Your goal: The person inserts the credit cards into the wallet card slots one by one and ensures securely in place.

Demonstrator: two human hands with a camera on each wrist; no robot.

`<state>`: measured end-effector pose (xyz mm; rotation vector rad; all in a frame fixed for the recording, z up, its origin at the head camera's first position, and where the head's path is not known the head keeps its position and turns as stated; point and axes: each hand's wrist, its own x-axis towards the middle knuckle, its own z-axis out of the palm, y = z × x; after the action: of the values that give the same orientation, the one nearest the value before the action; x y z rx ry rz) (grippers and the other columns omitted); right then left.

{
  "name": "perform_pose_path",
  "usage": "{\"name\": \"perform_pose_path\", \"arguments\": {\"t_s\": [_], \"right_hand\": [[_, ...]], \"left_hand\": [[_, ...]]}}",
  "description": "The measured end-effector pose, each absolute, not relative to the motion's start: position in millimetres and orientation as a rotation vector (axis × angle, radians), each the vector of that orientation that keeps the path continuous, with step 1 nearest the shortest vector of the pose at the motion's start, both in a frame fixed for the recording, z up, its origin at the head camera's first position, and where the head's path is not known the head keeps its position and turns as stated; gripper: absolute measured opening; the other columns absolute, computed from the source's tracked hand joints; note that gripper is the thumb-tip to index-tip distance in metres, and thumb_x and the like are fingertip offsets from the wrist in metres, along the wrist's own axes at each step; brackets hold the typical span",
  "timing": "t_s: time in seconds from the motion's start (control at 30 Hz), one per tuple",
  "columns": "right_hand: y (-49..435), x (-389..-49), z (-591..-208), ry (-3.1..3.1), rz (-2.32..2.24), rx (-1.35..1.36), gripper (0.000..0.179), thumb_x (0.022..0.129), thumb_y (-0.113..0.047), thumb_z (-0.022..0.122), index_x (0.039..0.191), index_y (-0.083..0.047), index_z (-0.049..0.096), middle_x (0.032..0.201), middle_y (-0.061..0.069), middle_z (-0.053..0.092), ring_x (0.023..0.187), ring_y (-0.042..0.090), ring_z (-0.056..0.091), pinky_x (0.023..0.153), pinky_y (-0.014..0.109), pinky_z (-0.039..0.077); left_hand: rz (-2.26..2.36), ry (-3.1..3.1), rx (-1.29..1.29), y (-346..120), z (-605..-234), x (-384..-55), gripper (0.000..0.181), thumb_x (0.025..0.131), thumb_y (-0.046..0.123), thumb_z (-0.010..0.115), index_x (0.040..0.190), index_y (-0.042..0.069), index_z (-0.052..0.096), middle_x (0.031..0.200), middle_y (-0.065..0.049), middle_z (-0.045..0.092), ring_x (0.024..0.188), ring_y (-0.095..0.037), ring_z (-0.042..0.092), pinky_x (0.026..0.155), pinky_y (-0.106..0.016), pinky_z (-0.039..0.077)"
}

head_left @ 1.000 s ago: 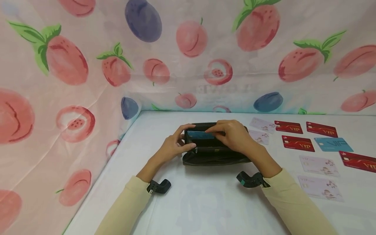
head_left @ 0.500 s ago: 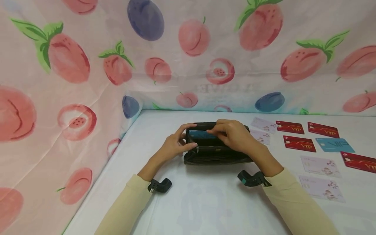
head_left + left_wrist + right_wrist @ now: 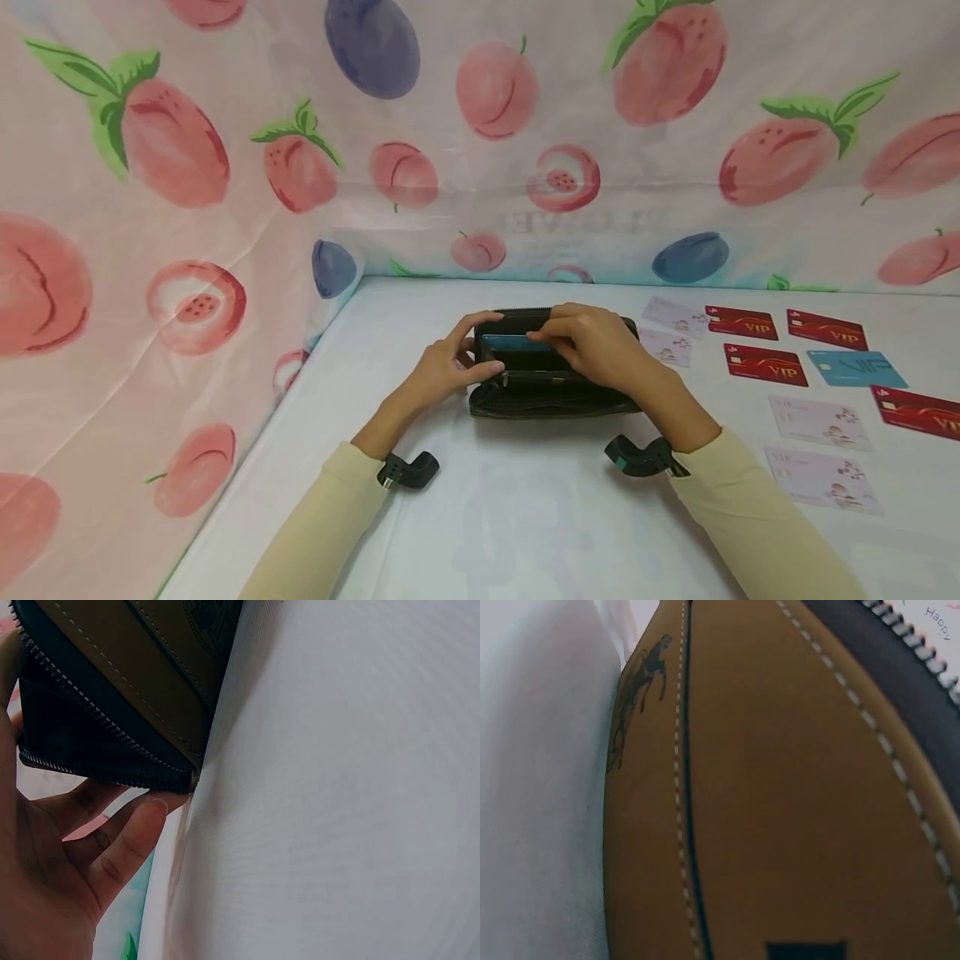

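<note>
A dark zip-around wallet (image 3: 555, 406) stands on the white table with its zip side spread upward. My left hand (image 3: 441, 371) grips its left end, thumb on the inner divider and index finger at the back rim. With thumb and fingertips my right hand (image 3: 600, 346) pinches a blue card (image 3: 504, 343), which sits partly down in the rear section along the back wall. The left wrist view shows the wallet's brown stitched outside (image 3: 142, 667) and my left hand (image 3: 82, 855) at its corner. Brown leather (image 3: 780, 787) with a dark horse print fills the right wrist view; my right hand is hidden there.
Right of the wallet lie several red VIP cards (image 3: 765, 365), a light blue VIP card (image 3: 857, 368) and several pale flowered cards (image 3: 823, 479). A fruit-patterned cloth (image 3: 491, 87) hangs behind and at the left.
The blue card has sunk slightly deeper into the wallet under my right fingers. Both hands keep nearly the same place, and the head view has shifted a little.
</note>
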<state>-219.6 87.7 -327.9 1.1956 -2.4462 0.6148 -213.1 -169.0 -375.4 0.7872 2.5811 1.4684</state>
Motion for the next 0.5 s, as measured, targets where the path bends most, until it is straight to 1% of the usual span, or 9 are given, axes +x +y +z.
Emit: {"name": "perform_pose_path", "arguments": {"t_s": [0.23, 0.5], "right_hand": [[88.2, -219.7, -329.4, -2.463, 0.585, 1.185, 0.015, 0.085, -0.007, 0.073, 0.096, -0.015, 0.077, 0.080, -0.004, 0.060, 0.068, 0.012, 0.053, 0.056, 0.028, 0.045], [86.7, -219.8, -330.5, -2.500, 0.506, 1.184, 0.016, 0.086, -0.005, 0.071, 0.095, -0.016, 0.078, 0.081, -0.004, 0.057, 0.074, 0.014, 0.056, 0.057, 0.028, 0.046]], "left_hand": [[1.465, 2.580, 0.790, -168.9, -374.6, -212.8, 0.059, 0.090, 0.043, 0.065, 0.139, 0.050, 0.032, 0.094, -0.001, 0.067, 0.072, -0.017, 0.068, 0.051, -0.036, 0.048], [1.466, 2.575, 0.786, -169.1, -375.3, -213.3, 0.059, 0.090, 0.041, 0.065, 0.139, 0.050, 0.032, 0.089, -0.002, 0.066, 0.069, -0.015, 0.068, 0.050, -0.036, 0.048]]}}
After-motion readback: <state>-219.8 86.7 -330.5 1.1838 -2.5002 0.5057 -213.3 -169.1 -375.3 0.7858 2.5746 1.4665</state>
